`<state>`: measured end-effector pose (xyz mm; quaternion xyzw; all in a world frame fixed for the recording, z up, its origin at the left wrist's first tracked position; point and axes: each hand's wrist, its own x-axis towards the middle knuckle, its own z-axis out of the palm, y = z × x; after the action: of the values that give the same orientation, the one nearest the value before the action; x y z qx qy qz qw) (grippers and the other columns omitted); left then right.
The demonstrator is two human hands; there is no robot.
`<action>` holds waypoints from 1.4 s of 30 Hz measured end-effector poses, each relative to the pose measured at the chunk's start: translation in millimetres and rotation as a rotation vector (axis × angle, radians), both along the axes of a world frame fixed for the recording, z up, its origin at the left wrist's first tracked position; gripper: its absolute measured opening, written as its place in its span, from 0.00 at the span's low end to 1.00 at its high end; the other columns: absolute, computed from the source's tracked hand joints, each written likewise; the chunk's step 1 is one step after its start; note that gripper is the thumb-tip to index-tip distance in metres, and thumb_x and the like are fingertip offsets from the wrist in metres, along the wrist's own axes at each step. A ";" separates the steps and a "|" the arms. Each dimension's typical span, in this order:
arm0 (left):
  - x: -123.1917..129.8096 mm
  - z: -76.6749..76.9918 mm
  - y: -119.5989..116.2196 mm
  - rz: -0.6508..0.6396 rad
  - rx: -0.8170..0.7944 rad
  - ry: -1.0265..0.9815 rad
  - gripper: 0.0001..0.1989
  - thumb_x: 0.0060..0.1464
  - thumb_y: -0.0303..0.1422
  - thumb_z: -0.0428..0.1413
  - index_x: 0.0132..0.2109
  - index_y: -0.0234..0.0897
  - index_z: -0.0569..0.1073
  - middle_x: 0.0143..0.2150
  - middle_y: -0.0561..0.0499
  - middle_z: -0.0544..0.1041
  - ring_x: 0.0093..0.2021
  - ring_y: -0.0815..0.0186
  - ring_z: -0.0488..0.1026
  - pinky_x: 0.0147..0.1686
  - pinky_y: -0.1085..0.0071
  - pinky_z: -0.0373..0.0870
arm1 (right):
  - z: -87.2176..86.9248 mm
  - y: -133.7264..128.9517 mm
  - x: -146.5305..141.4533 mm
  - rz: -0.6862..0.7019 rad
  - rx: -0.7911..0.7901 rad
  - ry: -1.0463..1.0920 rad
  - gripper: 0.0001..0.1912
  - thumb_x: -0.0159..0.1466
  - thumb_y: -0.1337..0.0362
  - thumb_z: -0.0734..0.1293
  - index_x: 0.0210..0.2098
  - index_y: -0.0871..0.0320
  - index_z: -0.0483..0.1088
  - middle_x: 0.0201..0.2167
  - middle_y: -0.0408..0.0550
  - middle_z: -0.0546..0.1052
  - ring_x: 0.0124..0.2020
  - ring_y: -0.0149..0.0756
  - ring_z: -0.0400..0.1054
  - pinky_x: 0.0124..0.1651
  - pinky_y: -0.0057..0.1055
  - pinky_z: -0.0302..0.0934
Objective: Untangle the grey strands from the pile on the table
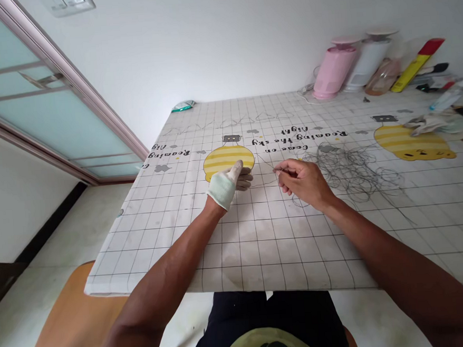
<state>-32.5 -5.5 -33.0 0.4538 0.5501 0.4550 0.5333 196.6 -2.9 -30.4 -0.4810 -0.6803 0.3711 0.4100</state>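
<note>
The left hand wears a white glove that leaves the fingertips bare, and it rests on the worktop at the near edge of a yellow striped print on the gridded cover. Its grip is nearly closed, thumb against the fingers; a thin wire runs from it, but whether the fingertips actually pinch the wire is too fine to tell. Just to the right of that print, the bare right hand has its thumb and forefinger pressed together on the other end of the same wire, so that grip is shut on it. The wire hangs in a shallow curve between the two hands, close over the worktop, a little nearer the person than the print.

Right of the right hand, and touching the wrist side of it, lies a loose tangle of wire in many overlapping loops, spread flat on the cover. Further right of the print sits a second yellow print of the same kind, with a crumpled cloth just beyond it. Far behind the print, against the wall, stand a pink container, a white container and a yellow and red tube.
</note>
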 end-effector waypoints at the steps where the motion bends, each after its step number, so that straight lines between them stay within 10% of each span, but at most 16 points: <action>1: -1.0 0.3 -0.2 0.021 0.022 -0.007 0.25 0.66 0.53 0.54 0.44 0.34 0.80 0.41 0.41 0.84 0.34 0.65 0.79 0.36 0.70 0.76 | 0.5 0.3 0.3 0.000 0.003 0.009 0.10 0.69 0.57 0.69 0.42 0.57 0.78 0.25 0.44 0.77 0.22 0.32 0.71 0.22 0.27 0.68; 9: 6.3 4.1 -3.5 -0.059 0.007 -0.124 0.23 0.64 0.51 0.60 0.40 0.31 0.80 0.31 0.44 0.80 0.28 0.67 0.76 0.30 0.71 0.71 | -3.6 3.0 0.2 -0.030 0.022 0.033 0.10 0.70 0.57 0.69 0.41 0.57 0.77 0.25 0.44 0.78 0.22 0.33 0.72 0.23 0.28 0.68; 18: 9.7 -8.5 0.6 -0.068 -0.016 -0.192 0.19 0.60 0.46 0.65 0.34 0.32 0.78 0.34 0.44 0.80 0.27 0.68 0.75 0.26 0.71 0.72 | -8.0 -9.7 -8.1 0.061 0.398 -0.202 0.09 0.71 0.62 0.65 0.43 0.54 0.78 0.26 0.43 0.78 0.26 0.33 0.72 0.31 0.31 0.66; 25: 2.8 -1.5 2.8 -0.081 0.008 -0.121 0.26 0.62 0.55 0.62 0.37 0.32 0.78 0.30 0.45 0.78 0.27 0.68 0.74 0.30 0.70 0.72 | -6.1 0.1 -0.5 -0.018 0.142 -0.065 0.09 0.70 0.58 0.68 0.42 0.55 0.78 0.25 0.43 0.78 0.23 0.33 0.73 0.27 0.29 0.67; 35: 5.1 8.2 -9.5 0.082 0.392 0.658 0.19 0.66 0.45 0.57 0.58 0.43 0.78 0.48 0.48 0.83 0.44 0.62 0.80 0.46 0.66 0.75 | -1.2 3.3 1.8 -0.069 0.043 -0.010 0.08 0.69 0.59 0.68 0.40 0.56 0.78 0.24 0.44 0.78 0.22 0.34 0.72 0.22 0.29 0.65; 42: 30.8 30.6 -22.5 -0.263 0.554 1.442 0.20 0.62 0.48 0.62 0.52 0.39 0.81 0.34 0.45 0.78 0.37 0.53 0.77 0.33 0.63 0.64 | 5.9 -2.0 -4.0 -0.018 -0.040 0.081 0.08 0.68 0.58 0.69 0.39 0.57 0.76 0.25 0.45 0.79 0.22 0.34 0.72 0.22 0.29 0.68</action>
<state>-1.6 -28.0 -2.4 0.8151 0.5689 0.1017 -0.0389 192.7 -4.9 -24.5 -0.4799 -0.6513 0.3999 0.4308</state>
